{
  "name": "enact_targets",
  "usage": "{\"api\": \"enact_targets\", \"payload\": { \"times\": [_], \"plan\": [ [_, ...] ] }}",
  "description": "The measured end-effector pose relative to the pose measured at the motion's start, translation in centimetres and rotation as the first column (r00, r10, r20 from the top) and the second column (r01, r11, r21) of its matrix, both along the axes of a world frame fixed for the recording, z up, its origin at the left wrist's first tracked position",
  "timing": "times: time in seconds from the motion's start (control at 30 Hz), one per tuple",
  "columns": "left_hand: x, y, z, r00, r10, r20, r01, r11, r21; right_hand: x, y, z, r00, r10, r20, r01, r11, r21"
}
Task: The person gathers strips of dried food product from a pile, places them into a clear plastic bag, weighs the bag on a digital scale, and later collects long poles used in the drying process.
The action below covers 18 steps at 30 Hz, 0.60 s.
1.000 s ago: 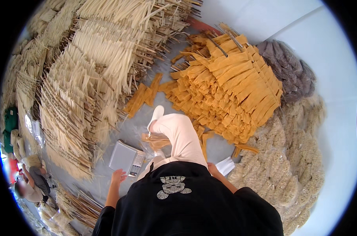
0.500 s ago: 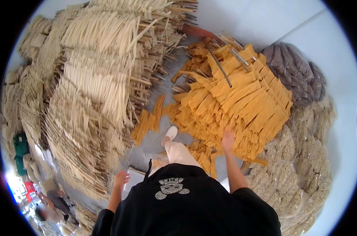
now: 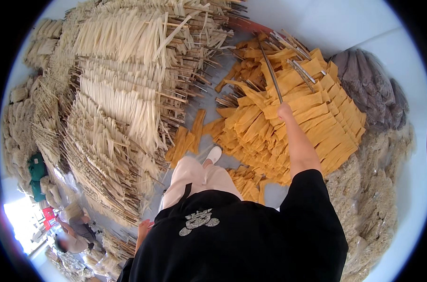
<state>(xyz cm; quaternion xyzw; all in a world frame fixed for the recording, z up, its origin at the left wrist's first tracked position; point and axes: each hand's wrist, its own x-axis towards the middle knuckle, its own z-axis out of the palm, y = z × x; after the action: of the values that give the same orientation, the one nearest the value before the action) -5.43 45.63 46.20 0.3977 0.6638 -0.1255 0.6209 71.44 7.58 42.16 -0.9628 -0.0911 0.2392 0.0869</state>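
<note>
My right hand [image 3: 284, 112] is closed at the near end of a long thin dark rod [image 3: 270, 68]. This rod slants over a big heap of orange-yellow flat strips [image 3: 312, 117], stacked in overlapping layers. Low at my left side, my left hand [image 3: 144, 228] hangs beside my black top, fingers partly showing, apart and with nothing seen in them. Several pale sticks [image 3: 302, 73] lie on top of the yellow heap, beyond my right hand. A few loose yellow strips [image 3: 187, 138] are on the grey floor.
Tall stacks of cream strips on sticks [image 3: 119, 94] fill the left, their stick ends jutting out. Brown bundles in clear plastic [image 3: 368, 89] and pale bagged bundles [image 3: 364, 188] line the right wall. Another person [image 3: 74, 235] is at the far lower left, near a red crate [image 3: 48, 217].
My right arm has reached forward over the yellow heap, and the hand has closed on the rod's near end. My left hand has drawn back and lower. My body has stepped forward.
</note>
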Motion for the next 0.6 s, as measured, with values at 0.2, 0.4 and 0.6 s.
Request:
{"api": "enact_targets", "payload": {
  "times": [0.2,0.4,0.6],
  "plan": [
    [-1.5,3.3,-1.9,0.998,0.030,0.053,-0.033,0.997,0.063,-3.3,3.1,4.3,0.141,-0.095,-0.986,0.986,0.107,0.130],
    [15.7,6.5,1.0,0.953,-0.163,0.255,0.171,0.985,-0.010,-13.3,1.5,11.9,0.305,-0.065,-0.950,0.944,-0.110,0.310],
    [32.8,7.0,3.6,0.882,-0.390,0.265,0.379,0.921,0.093,-22.2,-0.6,18.4,0.401,-0.107,-0.910,0.905,-0.108,0.412]
  ]
}}
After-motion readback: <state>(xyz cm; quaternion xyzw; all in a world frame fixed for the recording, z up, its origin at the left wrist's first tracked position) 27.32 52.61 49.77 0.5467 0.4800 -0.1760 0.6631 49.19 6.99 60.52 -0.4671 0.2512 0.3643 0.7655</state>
